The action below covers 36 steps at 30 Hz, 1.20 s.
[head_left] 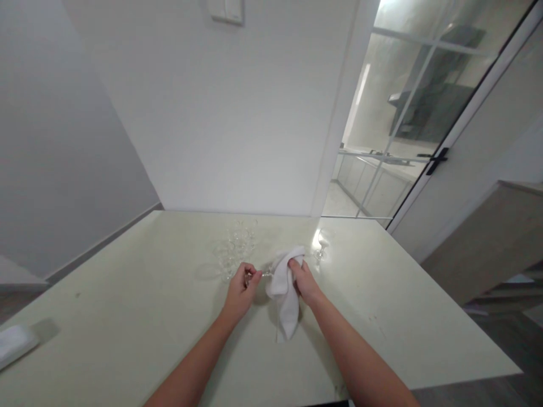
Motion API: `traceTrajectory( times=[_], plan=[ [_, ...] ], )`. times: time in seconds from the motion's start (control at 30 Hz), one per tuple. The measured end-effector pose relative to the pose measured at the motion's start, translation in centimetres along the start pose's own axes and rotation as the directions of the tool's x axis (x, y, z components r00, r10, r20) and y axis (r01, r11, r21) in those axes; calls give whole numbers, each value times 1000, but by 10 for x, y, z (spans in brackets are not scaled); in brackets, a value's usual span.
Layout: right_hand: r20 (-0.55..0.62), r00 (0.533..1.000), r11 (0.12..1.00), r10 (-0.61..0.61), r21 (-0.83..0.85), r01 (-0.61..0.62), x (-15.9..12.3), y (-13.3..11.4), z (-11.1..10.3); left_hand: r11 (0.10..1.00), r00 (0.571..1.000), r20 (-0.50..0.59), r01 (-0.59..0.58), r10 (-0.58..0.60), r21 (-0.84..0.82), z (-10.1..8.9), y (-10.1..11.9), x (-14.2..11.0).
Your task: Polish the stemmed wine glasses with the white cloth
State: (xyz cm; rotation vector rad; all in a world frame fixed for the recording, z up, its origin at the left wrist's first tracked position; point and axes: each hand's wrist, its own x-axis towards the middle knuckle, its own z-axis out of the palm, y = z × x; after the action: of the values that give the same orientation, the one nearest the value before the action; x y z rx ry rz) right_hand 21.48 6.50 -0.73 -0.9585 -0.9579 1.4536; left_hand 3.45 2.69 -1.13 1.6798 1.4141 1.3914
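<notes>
Between finger and thumb, my left hand (245,288) pinches the thin stem of a clear stemmed glass (267,273) lying sideways above the table. My right hand (303,280) is closed on a white cloth (285,294), which wraps the glass's bowl end and hangs down toward the tabletop. Most of the bowl is hidden by the cloth. Just beyond my left hand stands a cluster of several clear glasses (235,246). One more stemmed glass (321,246) stands apart, to the right of the cloth.
The pale table (148,316) reaches back to a white wall (237,113). At its left edge lies a white object (16,343), partly cut off. A glazed door (394,113) with a black handle (436,161) is at the back right. A dark edge shows at the bottom.
</notes>
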Motion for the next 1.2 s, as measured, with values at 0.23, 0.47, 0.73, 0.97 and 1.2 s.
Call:
traceTrajectory(
  times=[0.23,0.47,0.73,0.97,1.2],
  plan=[
    [88,986,960,145,229,-162,2,-1,-1,865,948,126,317,-291,-389,14,-5,5],
    [236,965,993,117,-1,-120,-6,-6,-4,899,962,56,271,-268,-345,8,-9,6],
    [565,823,968,-57,-169,184,-1,-4,-9,981,994,42,108,-103,-163,2,4,-1],
    [545,832,931,-104,-241,274,-1,2,-11,983,992,78,107,-97,-146,-1,6,0],
    [484,869,921,-106,-281,269,-3,7,-13,990,995,63,85,-78,-112,-3,8,0]
  ],
)
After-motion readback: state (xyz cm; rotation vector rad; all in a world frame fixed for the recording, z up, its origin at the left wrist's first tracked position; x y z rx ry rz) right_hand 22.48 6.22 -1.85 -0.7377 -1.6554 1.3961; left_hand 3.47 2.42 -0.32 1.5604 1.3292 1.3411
